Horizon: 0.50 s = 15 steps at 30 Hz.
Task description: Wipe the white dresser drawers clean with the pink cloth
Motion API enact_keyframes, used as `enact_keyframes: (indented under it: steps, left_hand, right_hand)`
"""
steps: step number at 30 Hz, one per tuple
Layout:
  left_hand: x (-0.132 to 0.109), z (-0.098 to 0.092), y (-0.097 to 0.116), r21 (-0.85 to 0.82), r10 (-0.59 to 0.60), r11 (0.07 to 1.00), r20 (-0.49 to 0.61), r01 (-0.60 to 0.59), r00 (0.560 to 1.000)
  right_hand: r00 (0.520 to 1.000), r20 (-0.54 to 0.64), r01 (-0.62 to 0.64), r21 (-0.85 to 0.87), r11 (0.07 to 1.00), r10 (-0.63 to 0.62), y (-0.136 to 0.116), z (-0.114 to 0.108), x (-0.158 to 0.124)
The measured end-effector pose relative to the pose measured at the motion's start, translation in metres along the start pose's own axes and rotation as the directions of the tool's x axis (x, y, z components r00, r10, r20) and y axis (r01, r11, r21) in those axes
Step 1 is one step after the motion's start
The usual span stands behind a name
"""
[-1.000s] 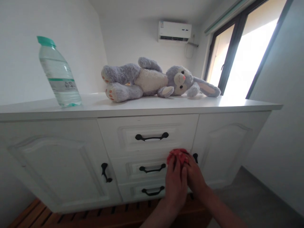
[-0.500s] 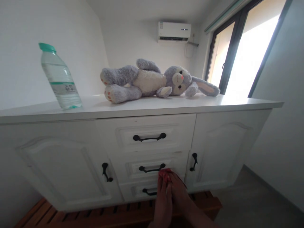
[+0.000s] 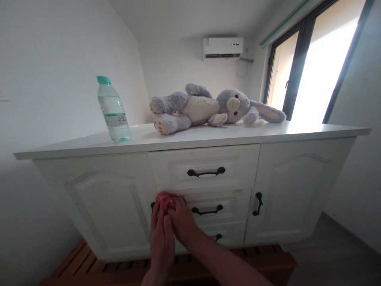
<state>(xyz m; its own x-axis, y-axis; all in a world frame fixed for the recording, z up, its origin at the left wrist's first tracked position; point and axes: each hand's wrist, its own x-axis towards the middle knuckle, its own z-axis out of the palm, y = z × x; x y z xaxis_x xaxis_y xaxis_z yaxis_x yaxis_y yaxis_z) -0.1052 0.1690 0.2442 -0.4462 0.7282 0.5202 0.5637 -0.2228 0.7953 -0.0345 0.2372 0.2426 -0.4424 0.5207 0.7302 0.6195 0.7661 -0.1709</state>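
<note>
A small, crumpled red cloth (image 3: pixel 164 198) sits bunched in front of the white cabinet's (image 3: pixel 107 198) drawers, both the left hand (image 3: pixel 162 238) and right hand (image 3: pixel 183 222) closed together around it in a shared grip.

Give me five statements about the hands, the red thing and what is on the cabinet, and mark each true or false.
1. Both hands are closed together around a red object. True: the left hand and right hand clasp it in front of the white cabinet.
2. The plush rabbit sits upright. False: it lies on its side on the cabinet top.
3. The water bottle stands to the left of the rabbit. True.
4. The top drawer is pulled open. False: it is shut.
5. The bottle has a red cap. False: its cap is green.
</note>
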Motion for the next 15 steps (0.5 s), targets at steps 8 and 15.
enact_keyframes:
  steps: [8, 15]
  left_hand:
    - [-0.025, 0.041, 0.007, -0.064, -0.099, 0.992, 0.19, 0.113, 0.977]
    - [-0.046, 0.115, 0.067, -0.147, 0.071, 0.989, 0.535, 0.01, 0.842]
  right_hand:
    - [0.985, 0.119, -0.128, 0.036, 0.991, 0.123, 0.025, -0.043, -0.035]
    - [0.961, 0.058, -0.272, 0.041, 0.962, 0.269, 0.104, -0.124, -0.097]
